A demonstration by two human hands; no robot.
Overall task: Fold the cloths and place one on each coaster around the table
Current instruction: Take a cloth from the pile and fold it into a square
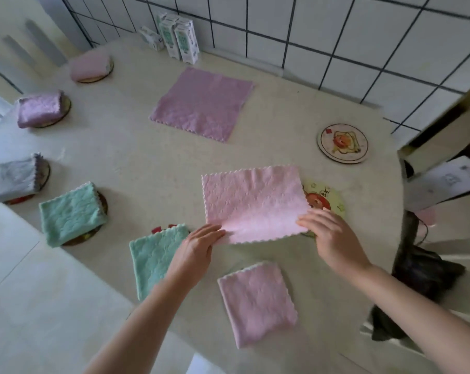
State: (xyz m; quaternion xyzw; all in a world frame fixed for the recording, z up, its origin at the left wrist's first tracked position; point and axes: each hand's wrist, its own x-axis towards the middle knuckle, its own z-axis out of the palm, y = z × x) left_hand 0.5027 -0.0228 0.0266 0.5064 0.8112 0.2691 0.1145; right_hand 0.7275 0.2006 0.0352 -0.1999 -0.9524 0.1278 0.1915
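The pink cloth is pinched at its two near corners by the left hand and the right hand.

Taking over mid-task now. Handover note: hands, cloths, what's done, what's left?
Hands: left hand and right hand each pinch a near corner of the light pink cloth, which overlaps the near-right coaster.
Done: six folded cloths sit round the left and near sides.
Left: fold this one onto that coaster; fold the flat purple cloth for the bare coaster.
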